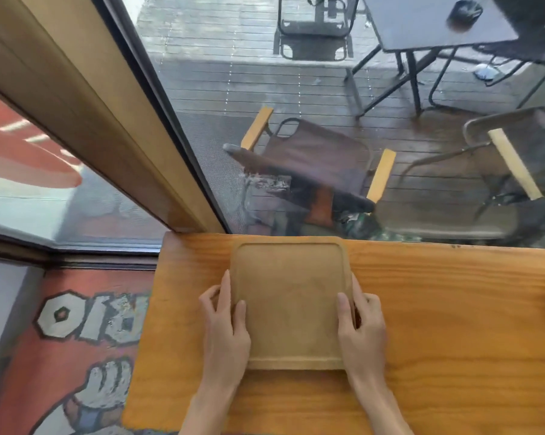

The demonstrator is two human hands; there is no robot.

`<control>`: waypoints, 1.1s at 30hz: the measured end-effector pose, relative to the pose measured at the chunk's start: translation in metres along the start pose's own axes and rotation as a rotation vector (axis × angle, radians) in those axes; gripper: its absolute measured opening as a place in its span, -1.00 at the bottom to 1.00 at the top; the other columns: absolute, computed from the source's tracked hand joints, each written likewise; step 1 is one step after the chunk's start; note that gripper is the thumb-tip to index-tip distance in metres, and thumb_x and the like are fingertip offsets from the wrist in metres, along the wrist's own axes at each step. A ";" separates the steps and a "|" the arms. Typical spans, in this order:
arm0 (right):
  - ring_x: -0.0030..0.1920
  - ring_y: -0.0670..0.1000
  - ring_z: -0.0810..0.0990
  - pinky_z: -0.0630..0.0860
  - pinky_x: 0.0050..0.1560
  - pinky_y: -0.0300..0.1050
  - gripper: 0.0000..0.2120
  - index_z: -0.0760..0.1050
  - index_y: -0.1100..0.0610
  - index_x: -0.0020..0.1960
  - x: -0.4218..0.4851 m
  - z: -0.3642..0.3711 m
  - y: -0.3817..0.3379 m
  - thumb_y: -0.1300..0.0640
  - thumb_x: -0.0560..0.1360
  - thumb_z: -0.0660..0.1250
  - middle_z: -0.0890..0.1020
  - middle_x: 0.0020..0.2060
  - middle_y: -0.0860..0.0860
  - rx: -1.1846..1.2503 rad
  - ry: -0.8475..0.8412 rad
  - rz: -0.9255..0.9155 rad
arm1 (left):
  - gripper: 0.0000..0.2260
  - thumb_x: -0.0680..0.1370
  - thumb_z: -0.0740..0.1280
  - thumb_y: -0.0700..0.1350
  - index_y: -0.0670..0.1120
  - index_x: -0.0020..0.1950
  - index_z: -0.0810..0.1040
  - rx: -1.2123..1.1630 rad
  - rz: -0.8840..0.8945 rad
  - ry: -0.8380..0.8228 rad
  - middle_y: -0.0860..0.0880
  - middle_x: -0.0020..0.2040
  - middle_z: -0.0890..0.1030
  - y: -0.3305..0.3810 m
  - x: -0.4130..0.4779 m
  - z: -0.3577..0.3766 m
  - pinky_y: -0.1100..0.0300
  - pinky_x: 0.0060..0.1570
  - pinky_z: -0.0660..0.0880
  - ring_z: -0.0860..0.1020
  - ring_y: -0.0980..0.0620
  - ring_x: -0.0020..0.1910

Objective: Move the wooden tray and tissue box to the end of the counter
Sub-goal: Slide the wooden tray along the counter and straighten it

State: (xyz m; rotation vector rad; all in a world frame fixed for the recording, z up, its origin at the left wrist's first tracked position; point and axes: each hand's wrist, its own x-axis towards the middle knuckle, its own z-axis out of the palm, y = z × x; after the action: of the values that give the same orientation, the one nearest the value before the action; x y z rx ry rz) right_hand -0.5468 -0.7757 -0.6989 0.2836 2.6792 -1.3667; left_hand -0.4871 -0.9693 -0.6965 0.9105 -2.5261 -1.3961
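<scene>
Both our hands grip the square light-wood tray (288,296) at the left end of the orange-brown wooden counter (453,309).

Our left hand (225,328) clasps the tray's left edge, its fingers (224,287) stretched along the outside of the rim and the thumb lying on the tray's inner face; our right hand (360,324) mirrors it on the right edge, thumb on top and fingers curled against the rim. We see the tray lying flat, or very nearly so, on the counter, with its far rim just short of the window glass (296,89) and its left side near the counter's end. Left of that end, a red wall with painted grey lettering (92,315) drops away below. Through the glass we look down on folding chairs with wooden armrests (312,164) and a dark table (434,23) on a wet plank deck.
</scene>
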 end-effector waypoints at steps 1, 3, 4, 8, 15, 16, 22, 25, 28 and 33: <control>-0.11 -0.12 0.49 0.44 -0.18 -0.30 -0.49 0.36 -0.03 0.51 -0.002 0.002 0.000 -0.11 0.58 0.18 0.48 -0.11 -0.08 -0.015 0.017 -0.011 | -0.51 0.62 0.19 -0.16 -0.01 0.55 0.19 0.013 0.008 0.019 0.06 0.19 0.26 0.002 -0.001 0.001 0.72 0.02 0.15 0.32 0.48 0.13; -0.09 -0.14 0.49 0.44 -0.20 -0.33 -0.52 0.39 -0.02 0.49 -0.006 0.005 0.003 -0.08 0.58 0.18 0.48 -0.11 -0.12 -0.042 0.050 -0.042 | -0.51 0.61 0.17 -0.15 -0.02 0.54 0.19 0.012 0.027 0.050 0.08 0.18 0.25 0.003 -0.004 0.003 0.71 0.05 0.14 0.33 0.41 0.12; -0.08 -0.15 0.50 0.44 -0.20 -0.32 -0.53 0.41 -0.03 0.47 -0.008 0.007 0.004 -0.07 0.58 0.18 0.48 -0.10 -0.14 -0.047 0.063 -0.054 | -0.51 0.60 0.17 -0.15 -0.03 0.54 0.19 0.005 0.037 0.069 0.06 0.18 0.25 0.004 -0.005 0.004 0.69 0.09 0.13 0.34 0.34 0.09; -0.09 -0.17 0.50 0.41 -0.21 -0.40 -0.62 0.50 -0.03 0.41 -0.006 0.016 0.010 -0.06 0.62 0.24 0.51 -0.08 -0.18 -0.050 0.133 -0.116 | -0.55 0.59 0.23 -0.30 -0.18 0.48 0.29 0.034 0.104 0.180 -0.05 0.14 0.32 -0.007 -0.003 0.007 0.63 0.21 0.14 0.33 0.18 0.09; -0.05 -0.21 0.52 0.41 -0.16 -0.44 -0.69 0.50 -0.15 0.34 -0.001 0.029 0.018 -0.05 0.60 0.28 0.50 0.02 -0.30 0.024 0.228 -0.164 | -0.55 0.51 0.24 -0.30 -0.21 0.42 0.38 0.045 0.187 0.223 0.10 0.10 0.32 -0.020 0.010 0.010 0.56 0.21 0.19 0.31 0.11 0.11; -0.01 -0.20 0.52 0.44 -0.12 -0.39 -0.68 0.48 -0.16 0.35 -0.001 0.030 0.017 -0.07 0.60 0.27 0.48 0.03 -0.32 0.025 0.212 -0.150 | -0.55 0.54 0.26 -0.34 -0.20 0.44 0.37 0.046 0.173 0.208 0.14 0.09 0.30 -0.021 0.011 0.009 0.58 0.21 0.17 0.30 0.13 0.11; -0.02 -0.19 0.51 0.39 -0.20 -0.34 -0.63 0.49 -0.09 0.39 -0.001 0.035 0.014 -0.09 0.62 0.21 0.46 0.00 -0.32 -0.084 0.212 -0.142 | -0.47 0.55 0.25 -0.39 -0.15 0.50 0.28 0.040 0.118 0.152 0.21 0.02 0.24 -0.022 0.012 0.005 0.60 0.22 0.14 0.29 0.29 0.14; -0.12 -0.15 0.49 0.35 -0.25 -0.40 -0.61 0.50 -0.04 0.40 -0.001 0.035 0.012 -0.06 0.60 0.21 0.43 -0.07 -0.25 -0.138 0.220 -0.142 | -0.47 0.56 0.25 -0.36 -0.13 0.52 0.24 0.066 0.117 0.143 0.18 0.03 0.25 -0.025 0.012 0.007 0.59 0.22 0.14 0.29 0.11 0.16; -0.14 -0.12 0.49 0.36 -0.28 -0.37 -0.59 0.51 -0.01 0.40 0.002 0.035 0.008 -0.03 0.59 0.21 0.46 -0.05 -0.19 -0.155 0.224 -0.155 | -0.48 0.57 0.24 -0.36 -0.17 0.51 0.24 0.100 0.150 0.147 0.08 0.09 0.27 -0.021 0.015 0.006 0.57 0.22 0.16 0.27 0.10 0.16; -0.15 -0.07 0.50 0.40 -0.32 -0.27 -0.60 0.50 0.04 0.41 0.000 0.036 0.010 0.00 0.60 0.22 0.47 -0.04 -0.13 -0.176 0.218 -0.158 | -0.53 0.58 0.23 -0.36 -0.21 0.50 0.28 0.146 0.134 0.141 -0.03 0.11 0.30 -0.022 0.014 0.007 0.48 0.21 0.20 0.26 0.07 0.18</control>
State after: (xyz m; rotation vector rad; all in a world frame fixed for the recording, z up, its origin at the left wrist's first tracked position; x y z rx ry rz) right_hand -0.5437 -0.7990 -0.7281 0.2185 3.0378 -1.1880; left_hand -0.4914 -0.9811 -0.7208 0.8134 -2.5547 -1.0831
